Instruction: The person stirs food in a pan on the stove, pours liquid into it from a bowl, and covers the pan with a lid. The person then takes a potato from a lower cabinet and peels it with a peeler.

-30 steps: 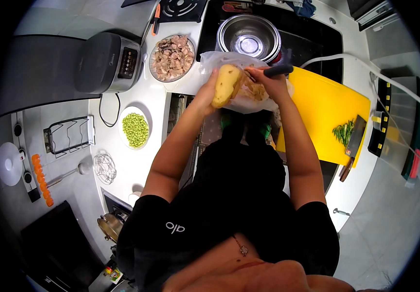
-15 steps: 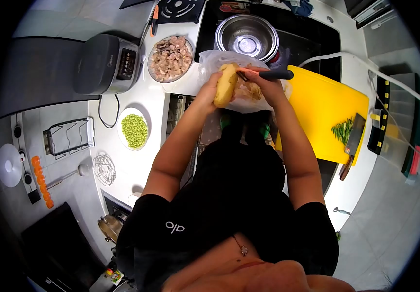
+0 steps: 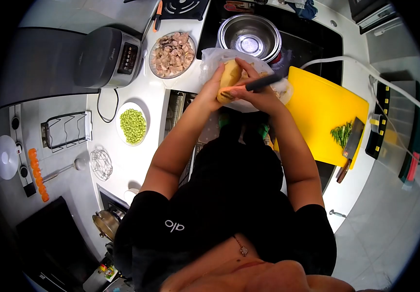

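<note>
A partly peeled yellow potato (image 3: 231, 74) is in my left hand (image 3: 211, 90), the fingers wrapped along its left side. My right hand (image 3: 262, 99) grips a peeler with a dark handle (image 3: 263, 82) and an orange head. The peeler's head lies against the potato's near end, and my right fingertips touch the potato's far side. Beneath both hands is a crumpled translucent plastic bag (image 3: 211, 57) with peelings in it, partly hidden by my hands.
A steel bowl (image 3: 249, 36) stands on the black cooktop. Left are a plate of raw chopped meat (image 3: 172, 54), a bowl of green beans (image 3: 133, 126) and a grey appliance (image 3: 104, 56). Right, a yellow cutting board (image 3: 314, 114) holds a cleaver (image 3: 353, 138) and chopped greens (image 3: 341, 134).
My right hand has brought the peeler down along the potato from its upper part to its near end. The potato's face shows a paler peeled area. The view has shifted slightly.
</note>
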Available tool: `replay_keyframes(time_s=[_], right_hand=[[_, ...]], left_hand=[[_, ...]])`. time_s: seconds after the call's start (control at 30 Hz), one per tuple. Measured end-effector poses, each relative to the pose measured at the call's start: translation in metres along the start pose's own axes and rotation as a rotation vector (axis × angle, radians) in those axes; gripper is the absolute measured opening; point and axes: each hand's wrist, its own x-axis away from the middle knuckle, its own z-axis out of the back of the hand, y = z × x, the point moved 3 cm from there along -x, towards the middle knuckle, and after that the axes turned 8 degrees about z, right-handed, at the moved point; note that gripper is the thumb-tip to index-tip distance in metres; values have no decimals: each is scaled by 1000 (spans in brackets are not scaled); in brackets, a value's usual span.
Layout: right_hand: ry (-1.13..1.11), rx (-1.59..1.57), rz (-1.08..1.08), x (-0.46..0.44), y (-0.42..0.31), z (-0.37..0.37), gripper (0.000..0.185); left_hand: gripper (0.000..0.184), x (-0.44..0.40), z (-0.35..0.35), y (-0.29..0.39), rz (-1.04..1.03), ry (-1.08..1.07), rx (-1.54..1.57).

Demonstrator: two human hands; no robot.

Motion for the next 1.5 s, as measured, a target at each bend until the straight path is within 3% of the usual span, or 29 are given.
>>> replay_keyframes(time_s=[0.07,0.23,0.33,0.43,0.47,0.57,0.8,0.93,1.03,1.17,1.3,1.4,1.5], right_hand=[[-59,-4,-18,-3,5,0,87],[-83,-37,-108,-2,-7,-1,80],[61,-18,8,-5,3,7,57],[113,-170,-63,-7,12,25,28],[98,-70,-29,-9,10,27,17],[205,-49,-131,-11,19,42,18],[410,-31,-62,-6,35,45,26],[271,-56,82,-6,19,17,30],[280,-298,-134,-11,28,13,30],[348,-141,-291,-4,27,30,29],[278,-16,-90,-4,18,31,45],[125,-160,-169,-3,1,10,55],[74,-98,-156,-10,8,5,59]], left_hand=[[62,-1,-2,-3,14,-57,-86],[59,0,-9,-9,27,-9,-5],[54,-6,8,-12,58,26,0],[50,-4,9,-15,83,8,-27],[49,-1,8,-17,95,-6,-32],[49,0,5,-15,117,17,23],[49,0,16,-1,4,162,-34],[49,-3,16,-3,-13,178,-29],[48,-1,12,-5,6,212,-71],[48,2,17,-2,-93,288,-144],[48,5,18,0,-125,268,-170],[47,7,14,-1,-127,280,-205],[45,6,9,-4,-115,276,-238]])
